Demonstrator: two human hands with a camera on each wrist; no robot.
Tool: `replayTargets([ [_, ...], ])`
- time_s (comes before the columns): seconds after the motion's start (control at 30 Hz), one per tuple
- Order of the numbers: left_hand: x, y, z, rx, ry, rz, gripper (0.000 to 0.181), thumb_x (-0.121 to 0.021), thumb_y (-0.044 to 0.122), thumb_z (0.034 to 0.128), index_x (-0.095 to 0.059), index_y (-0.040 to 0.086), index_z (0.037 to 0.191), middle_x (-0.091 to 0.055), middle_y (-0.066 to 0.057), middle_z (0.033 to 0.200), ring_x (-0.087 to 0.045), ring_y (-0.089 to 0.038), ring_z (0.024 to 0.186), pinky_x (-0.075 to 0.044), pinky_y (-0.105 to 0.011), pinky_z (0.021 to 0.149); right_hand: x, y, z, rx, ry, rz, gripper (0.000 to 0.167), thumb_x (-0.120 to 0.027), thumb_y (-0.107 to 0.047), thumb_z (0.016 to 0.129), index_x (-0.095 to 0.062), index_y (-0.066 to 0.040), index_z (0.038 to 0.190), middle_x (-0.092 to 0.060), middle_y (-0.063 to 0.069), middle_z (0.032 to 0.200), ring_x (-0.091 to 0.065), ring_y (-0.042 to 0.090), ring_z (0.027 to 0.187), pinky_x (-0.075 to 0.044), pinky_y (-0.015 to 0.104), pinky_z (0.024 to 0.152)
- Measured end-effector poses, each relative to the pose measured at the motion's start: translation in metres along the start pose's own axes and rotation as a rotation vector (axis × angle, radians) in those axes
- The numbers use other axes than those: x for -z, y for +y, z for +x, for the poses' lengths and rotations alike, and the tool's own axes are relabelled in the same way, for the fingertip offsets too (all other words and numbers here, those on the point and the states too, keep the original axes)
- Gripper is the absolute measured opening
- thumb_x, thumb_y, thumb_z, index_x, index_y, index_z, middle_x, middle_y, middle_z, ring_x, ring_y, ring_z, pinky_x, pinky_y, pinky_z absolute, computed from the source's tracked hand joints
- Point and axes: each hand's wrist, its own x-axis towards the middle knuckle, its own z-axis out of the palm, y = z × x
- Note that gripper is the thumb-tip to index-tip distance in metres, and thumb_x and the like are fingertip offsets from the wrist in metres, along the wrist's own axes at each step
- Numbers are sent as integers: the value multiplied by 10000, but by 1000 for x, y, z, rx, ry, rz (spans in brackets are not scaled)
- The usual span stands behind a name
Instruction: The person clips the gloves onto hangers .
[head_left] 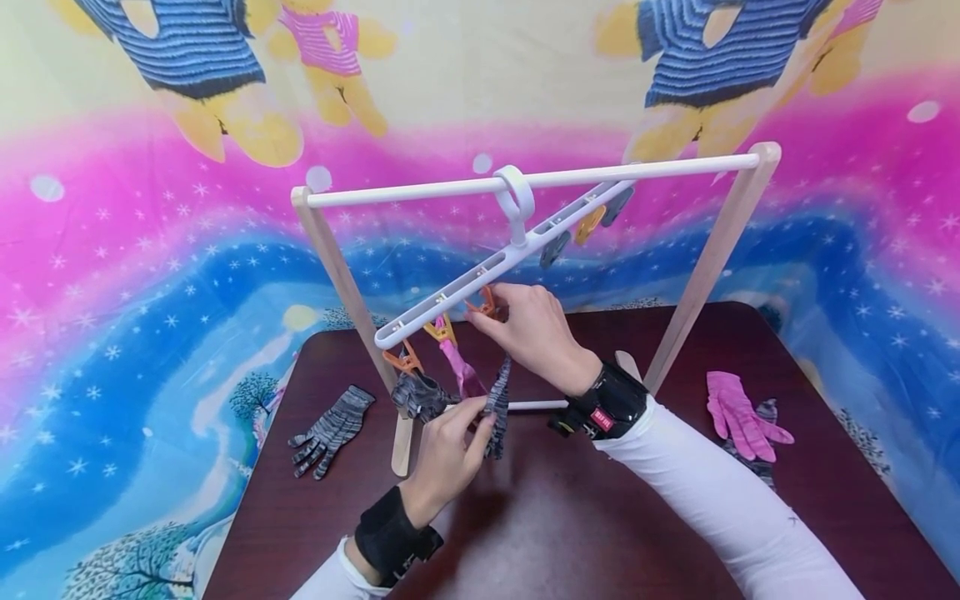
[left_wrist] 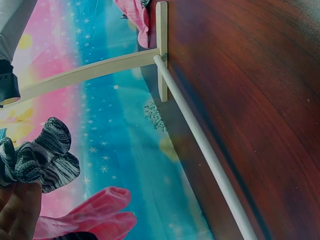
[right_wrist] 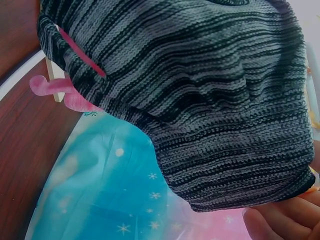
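Note:
My left hand (head_left: 448, 454) pinches a grey-and-black striped knit glove (head_left: 498, 408) below the hanger. Just above it, my right hand (head_left: 536, 329) grips an orange clip (head_left: 486, 302) under the white clip hanger (head_left: 517, 242). In the right wrist view the striped glove (right_wrist: 215, 115) fills much of the frame, its cuff beside fingertips (right_wrist: 280, 220) at the lower right. Another striped glove (head_left: 420, 393) hangs from an orange clip (head_left: 403, 358) at the hanger's near end. Between these, a pink glove (head_left: 461, 367) hangs from a yellow clip (head_left: 441, 329).
The hanger hooks over the white bar (head_left: 630, 175) of a wooden-legged rack (head_left: 708, 258). Grey clips (head_left: 555, 248) and a yellow clip (head_left: 590, 223) hang at its far half. A striped glove (head_left: 332, 432) lies left on the dark table (head_left: 570, 517); a pink glove (head_left: 738, 412) covers striped fabric at right.

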Motion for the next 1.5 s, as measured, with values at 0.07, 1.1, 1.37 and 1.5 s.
replayTargets([
  [0.07,0,0,0,1,3,3,203,-666,77,952,-693,71,1153,-748,-45,1000,-672,-69,757,-532,-199,630,0,0,2,2,-5,5,223,-767,-320,905,-693,-113,863,-605,-3,619,-532,121,542,-336,265,483],
  [1.1,2,-32,0,92,153,-29,164,-658,-9,938,-694,7,1097,-740,-115,895,-740,-218,800,-586,-300,695,0,3,18,-39,-74,60,236,-732,-329,935,-662,-138,815,-560,-18,574,-444,132,512,-283,279,503],
  [1.37,10,-33,2,225,97,-187,149,-589,37,1003,-666,40,1131,-639,-59,776,-590,-61,657,-501,-216,594,-1,5,21,-29,-57,77,244,-721,-306,945,-649,-139,782,-586,-18,589,-453,125,529,-272,281,522],
  [1.5,13,-32,4,261,63,-263,177,-551,72,1033,-655,65,1176,-559,-29,742,-470,-26,605,-433,-222,551,-1,7,21,-33,-60,105,230,-709,-297,955,-684,-128,801,-610,-4,590,-455,123,509,-259,279,506],
])
